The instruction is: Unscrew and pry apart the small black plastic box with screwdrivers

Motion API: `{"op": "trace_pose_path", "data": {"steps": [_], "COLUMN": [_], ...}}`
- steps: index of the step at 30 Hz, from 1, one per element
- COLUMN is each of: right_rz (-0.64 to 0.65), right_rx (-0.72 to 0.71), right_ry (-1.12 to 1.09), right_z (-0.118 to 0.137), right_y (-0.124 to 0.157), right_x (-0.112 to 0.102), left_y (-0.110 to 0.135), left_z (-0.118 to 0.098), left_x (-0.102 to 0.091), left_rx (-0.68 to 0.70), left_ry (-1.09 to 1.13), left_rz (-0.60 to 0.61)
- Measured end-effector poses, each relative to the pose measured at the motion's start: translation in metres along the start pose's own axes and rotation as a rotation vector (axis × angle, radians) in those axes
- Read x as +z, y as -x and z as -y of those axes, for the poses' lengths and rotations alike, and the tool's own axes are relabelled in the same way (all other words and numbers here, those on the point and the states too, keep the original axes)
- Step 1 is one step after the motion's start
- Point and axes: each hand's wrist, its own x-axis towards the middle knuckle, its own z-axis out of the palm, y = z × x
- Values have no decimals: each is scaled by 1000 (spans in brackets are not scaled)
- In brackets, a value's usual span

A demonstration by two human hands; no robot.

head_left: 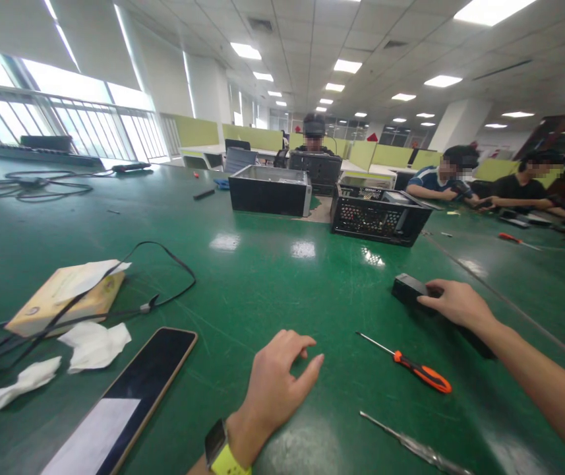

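Note:
My left hand rests on the green table with its fingers loosely curled and apart, holding nothing; a watch with a yellow band is on the wrist. My right hand lies on top of a flat black device, fingers laid over it. An orange-handled screwdriver lies between my hands. A bare metal screwdriver shaft lies nearer the front edge.
A phone lies face up at the left, beside crumpled tissues, a tissue box and a black cable. Two open computer cases stand further back. Three people sit at the far side.

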Motion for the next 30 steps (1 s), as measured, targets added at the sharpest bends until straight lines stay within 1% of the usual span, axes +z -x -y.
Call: {"op": "trace_pose_path", "data": {"steps": [2, 5, 6, 7, 8, 10, 11, 12, 14, 16, 19, 22, 26, 30], "right_rz": [-4, 66, 109, 154, 197, 256, 273, 285, 300, 306, 283, 234, 135, 62], "right_rx": [-80, -293, -386, -516, -600, -663, -662, -650, -619, -581, -544, -563, -595, -612], "right_ry": [-57, -167, -206, -268, -312, -357, -370, -382, -414, -452, -488, -512, -558, -555], "right_z": [21, 65, 81, 96, 109, 127, 131, 133, 129, 121, 111, 109, 113, 114], "right_y": [16, 55, 70, 84, 97, 118, 124, 128, 132, 133, 134, 135, 138, 142], "right_x": [-5, -7, -5, -2, 1, 8, 12, 15, 20, 22, 24, 27, 34, 40], "left_y": [0, 0, 1, 1, 1, 1, 1, 1, 0, 0, -1, -1, -2, -3], "left_z": [1, 2, 2, 2, 1, 1, 0, 0, -1, -1, 0, 2, 4, 5], "left_x": [0, -2, -2, -3, -3, -3, -3, -2, -1, 0, 1, 1, 0, -2], "left_rx": [-2, 5, 13, 25, 39, 58, 63, 58, 52, 52, 56, 66, 80, 94], "left_ry": [5, 32, 38, 38, 32, 9, -2, -10, -10, 5, 25, 32, 28, 22], "left_rz": [-10, -17, -11, 7, 36, 117, 158, 194, 210, 200, 187, 181, 181, 190]}}
